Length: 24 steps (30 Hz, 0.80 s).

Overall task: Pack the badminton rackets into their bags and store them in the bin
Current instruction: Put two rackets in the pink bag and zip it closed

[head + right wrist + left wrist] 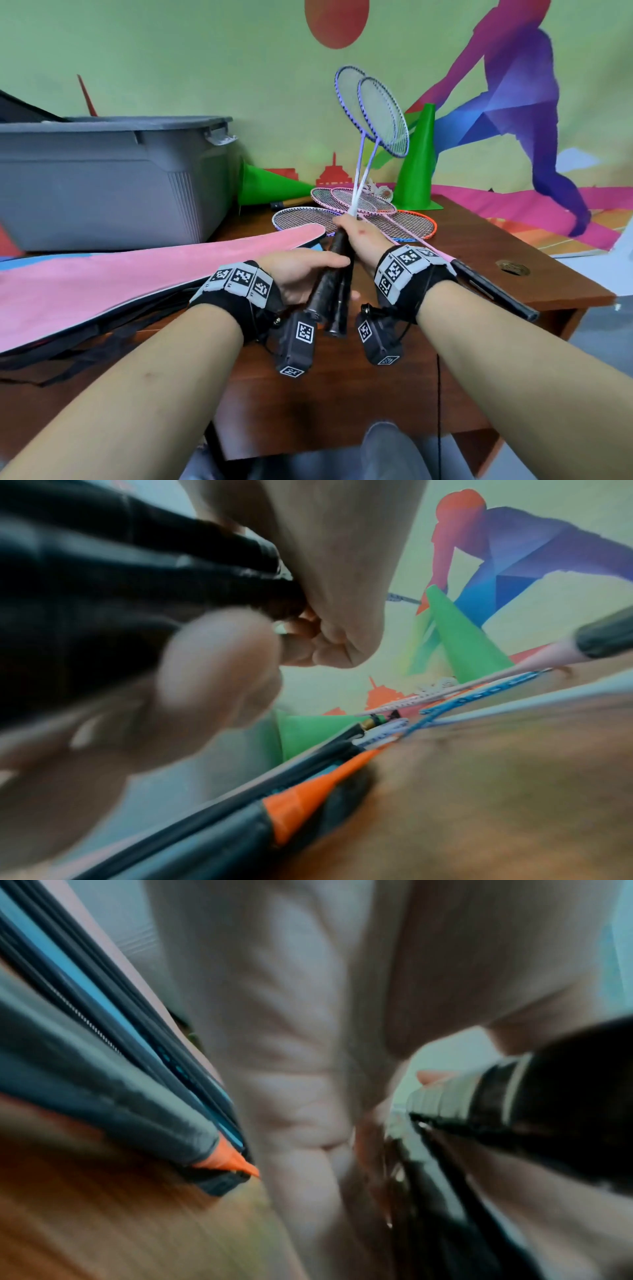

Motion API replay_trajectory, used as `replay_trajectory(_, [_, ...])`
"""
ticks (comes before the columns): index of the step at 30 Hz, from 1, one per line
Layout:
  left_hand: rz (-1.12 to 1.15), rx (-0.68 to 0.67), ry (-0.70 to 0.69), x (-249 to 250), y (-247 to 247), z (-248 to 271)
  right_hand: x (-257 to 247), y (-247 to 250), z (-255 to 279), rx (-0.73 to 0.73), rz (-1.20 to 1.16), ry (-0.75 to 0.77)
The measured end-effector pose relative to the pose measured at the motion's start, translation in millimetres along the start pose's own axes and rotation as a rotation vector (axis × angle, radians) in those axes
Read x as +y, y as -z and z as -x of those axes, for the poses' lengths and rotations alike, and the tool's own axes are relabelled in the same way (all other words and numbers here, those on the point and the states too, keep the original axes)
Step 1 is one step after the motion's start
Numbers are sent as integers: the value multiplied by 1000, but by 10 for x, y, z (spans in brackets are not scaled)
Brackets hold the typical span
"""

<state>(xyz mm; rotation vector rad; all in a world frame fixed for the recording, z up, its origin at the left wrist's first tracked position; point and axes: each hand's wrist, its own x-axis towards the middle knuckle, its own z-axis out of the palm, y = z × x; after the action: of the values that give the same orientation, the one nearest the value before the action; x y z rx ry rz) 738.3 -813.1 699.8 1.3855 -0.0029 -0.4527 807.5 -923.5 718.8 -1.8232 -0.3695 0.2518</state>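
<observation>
I take the grey bin [113,178] as my landmark; it stands at the far left of the worktop [342,394], lid on or half on, I cannot tell which. Just in front of the bin lies the pink racket bag [144,274], its wide end reaching toward the bin's right corner, with darker bags under it. Right of the bin, past a fallen green cone [270,186], a heap of loose rackets [359,214] lies flat, and an upright green cone [419,161] stands beyond them.

Further right of the bin and nearer me, I hold the purple racket pair [373,116] up off the worktop, heads raised and tilted away. My right hand [359,240] wraps the top of the black handles; my left hand [305,274] curls its fingers [329,262] round them lower down. The two heads overlap but are not square.

To do this well, I judge I should first line up the two heads and handles so they go as one, then free my left hand to open the bag's mouth, and feed the heads in first, sliding along the bag toward the bin without snagging strings on the zip.
</observation>
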Motion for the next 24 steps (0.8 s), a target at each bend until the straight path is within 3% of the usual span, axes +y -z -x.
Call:
replay_trajectory(7, [-199, 108, 19, 18, 81, 144, -289, -57, -25, -36, -80, 18])
replay_trajectory(13, [-312, 113, 48, 89, 147, 223, -357, -132, -168, -122, -225, -17])
replay_trajectory(19, [-457, 173, 99, 56, 194, 267, -499, -179, -297, -49, -239, 11])
replay_trajectory(22, [-512, 209, 88, 64, 242, 282, -666, -109, -333, 46, 5, 33])
replay_trajectory(24, [-559, 234, 63, 103, 250, 299, -772, -116, -292, 161, 362, 121])
